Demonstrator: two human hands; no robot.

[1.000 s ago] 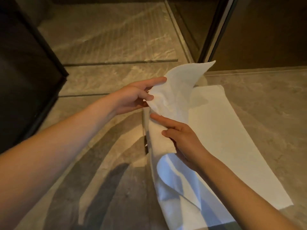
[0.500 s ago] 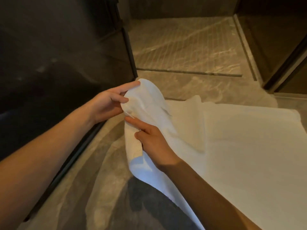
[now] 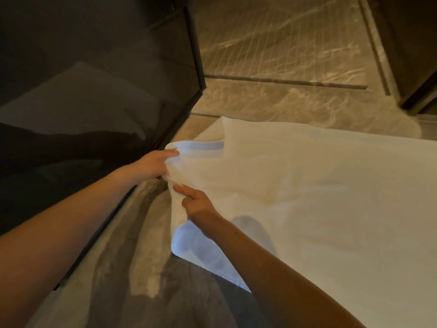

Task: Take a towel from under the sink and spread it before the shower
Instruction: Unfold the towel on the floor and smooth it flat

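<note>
A large white towel [image 3: 331, 197] lies mostly flat on the stone floor, in front of the shower's ribbed floor [image 3: 283, 43]. Its left end is still folded over and bunched. My left hand [image 3: 151, 165] pinches that bunched left edge close to the dark glass panel. My right hand [image 3: 198, 204] grips the same edge a little nearer to me, index finger pointing left along the cloth. Both forearms reach in from the bottom left and bottom.
A dark glass shower panel [image 3: 94, 102] with a black frame stands on the left. A dark drain slot [image 3: 283, 82] crosses the shower threshold. A dark door frame [image 3: 413, 67] stands at the far right. Grey marble floor [image 3: 142, 292] lies below my arms.
The towel's raised left end has come down and spread toward the glass panel. Both hands moved lower and to the left with the edge; more of the towel lies flat.
</note>
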